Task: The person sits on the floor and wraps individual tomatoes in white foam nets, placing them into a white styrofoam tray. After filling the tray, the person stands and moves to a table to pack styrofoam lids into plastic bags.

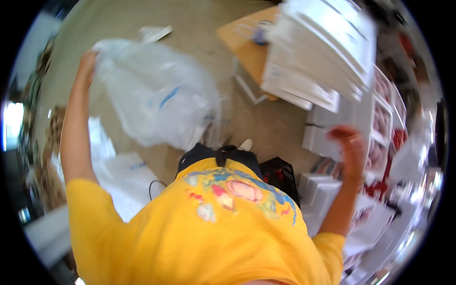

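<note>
My left hand is raised with its arm stretched out, closed on the top corner of a large translucent plastic bag. The bag hangs down before my legs, with blue printing on its side. My right hand is in the air beside a row of white boxes. Motion blurs it, and its fingers look bent; I see nothing clearly held in it.
White lids or boxes are piled by a brown tabletop with a small container. A black crate stands near my feet. White sacks lie at left. A white scrap is on the floor.
</note>
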A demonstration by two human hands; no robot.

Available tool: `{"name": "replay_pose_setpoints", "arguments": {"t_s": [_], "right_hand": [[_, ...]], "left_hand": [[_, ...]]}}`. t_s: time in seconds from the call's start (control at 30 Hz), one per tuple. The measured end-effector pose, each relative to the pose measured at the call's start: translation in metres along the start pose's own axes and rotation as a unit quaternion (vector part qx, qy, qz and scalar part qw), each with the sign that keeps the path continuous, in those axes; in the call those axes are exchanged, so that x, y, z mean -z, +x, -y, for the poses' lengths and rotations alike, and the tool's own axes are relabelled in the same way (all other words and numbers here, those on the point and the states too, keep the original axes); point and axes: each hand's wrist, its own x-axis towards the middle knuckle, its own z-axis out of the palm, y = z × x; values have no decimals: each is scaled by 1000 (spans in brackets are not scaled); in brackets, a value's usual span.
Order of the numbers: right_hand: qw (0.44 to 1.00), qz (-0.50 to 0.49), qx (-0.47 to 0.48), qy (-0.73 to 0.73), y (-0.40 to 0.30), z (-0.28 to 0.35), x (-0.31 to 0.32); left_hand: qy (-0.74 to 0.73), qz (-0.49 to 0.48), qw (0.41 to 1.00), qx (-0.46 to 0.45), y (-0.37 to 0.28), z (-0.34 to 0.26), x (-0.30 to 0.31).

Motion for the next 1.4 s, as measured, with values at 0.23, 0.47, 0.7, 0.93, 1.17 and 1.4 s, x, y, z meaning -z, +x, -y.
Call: {"name": "replay_pose_setpoints", "arguments": {"t_s": [0.23,0.47,0.7,0.93,1.17,1.4], "right_hand": [[965,259,2,29,60,-138,-304],[909,258,-130,-299,166,-214,-415],[663,242,30,-708,270,-240,-327],[610,164,227,-741,284,-283,-281],[557,398,-126,-718,311,-395,-268],[649,374,-155,-644,324,-409,-306]], "left_hand": [[-76,168,980,72,-80,-100,-47],[110,198,971,-78,-137,-142,-17],[494,148,841,-162,-93,-56,34],[579,-5,787,-213,41,110,45],[299,-106,867,-384,66,138,-45],[59,288,950,-108,19,334,-263]]}}
